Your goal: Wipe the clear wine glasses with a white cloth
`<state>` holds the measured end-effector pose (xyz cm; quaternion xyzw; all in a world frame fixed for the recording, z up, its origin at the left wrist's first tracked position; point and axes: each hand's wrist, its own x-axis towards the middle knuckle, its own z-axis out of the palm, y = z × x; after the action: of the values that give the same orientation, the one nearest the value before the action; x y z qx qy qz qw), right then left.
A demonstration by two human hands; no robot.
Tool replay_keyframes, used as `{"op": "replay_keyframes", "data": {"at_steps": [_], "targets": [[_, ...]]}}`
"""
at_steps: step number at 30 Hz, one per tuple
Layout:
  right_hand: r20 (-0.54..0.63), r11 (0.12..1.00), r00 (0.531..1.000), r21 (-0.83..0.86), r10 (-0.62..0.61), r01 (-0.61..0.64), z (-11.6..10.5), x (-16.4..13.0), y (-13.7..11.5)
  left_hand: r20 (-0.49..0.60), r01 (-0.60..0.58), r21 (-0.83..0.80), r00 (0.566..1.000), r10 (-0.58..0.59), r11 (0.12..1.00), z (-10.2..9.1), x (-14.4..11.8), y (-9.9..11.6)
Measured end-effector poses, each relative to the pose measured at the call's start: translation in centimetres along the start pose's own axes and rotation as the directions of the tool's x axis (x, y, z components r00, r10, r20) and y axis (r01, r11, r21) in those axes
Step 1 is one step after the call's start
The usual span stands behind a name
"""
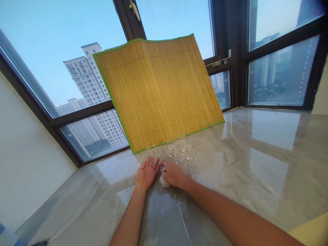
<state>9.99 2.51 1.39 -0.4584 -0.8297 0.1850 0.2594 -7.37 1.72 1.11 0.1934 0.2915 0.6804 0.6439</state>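
Your right hand (174, 174) grips a balled white cloth (164, 182); your left hand (147, 172) lies flat, holding nothing. Wipe gently: three wine glasses (172, 148) stand close at twelve o'clock on the worktop (256, 164).

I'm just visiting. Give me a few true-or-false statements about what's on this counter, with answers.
1. A bamboo mat leans against the window. True.
2. The right hand rests on a small white cloth. True.
3. The left hand grips a glass. False: it lies flat and open on the marble counter.
4. The wine glasses stand behind the mat. False: they stand in front of it.
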Motion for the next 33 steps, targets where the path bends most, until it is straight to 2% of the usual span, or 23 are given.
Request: {"op": "replay_keyframes", "data": {"at_steps": [5,12,19,26,28,30,33], "targets": [[0.001,0.999,1.0,0.045,0.023,-0.023,0.2,0.2,0.0,0.05,-0.072,0.037,0.996,0.07,0.997,-0.3,0.0,0.2],[0.005,0.996,0.999,0.081,0.046,-0.047,0.5,0.2,-0.2,0.08,-0.005,0.142,0.997,-0.007,0.99,-0.3,0.4,-0.3],[0.014,0.992,0.999,0.113,0.046,-0.047,0.6,0.4,-0.2,0.009,0.019,0.207,1.0,-0.021,0.978,0.0,0.6,-0.8],[0.014,0.988,0.995,0.12,0.097,-0.098,0.3,0.4,-0.1,-0.101,0.067,0.454,0.995,-0.024,0.888,1.2,0.8,-1.4],[0.006,0.987,0.995,0.122,0.104,-0.104,0.0,0.3,-0.1,-0.164,0.059,0.523,0.986,0.033,0.85,1.0,1.1,-1.5],[-0.002,0.987,0.995,0.127,0.104,-0.103,-0.2,0.2,-0.2,-0.201,0.002,0.596,0.969,0.147,0.803,0.4,1.3,-1.4],[-0.009,0.986,0.995,0.136,0.1,-0.098,-0.4,0.2,-0.3,-0.155,-0.135,0.671,0.936,0.316,0.729,-0.5,1.1,-1.1]]}}
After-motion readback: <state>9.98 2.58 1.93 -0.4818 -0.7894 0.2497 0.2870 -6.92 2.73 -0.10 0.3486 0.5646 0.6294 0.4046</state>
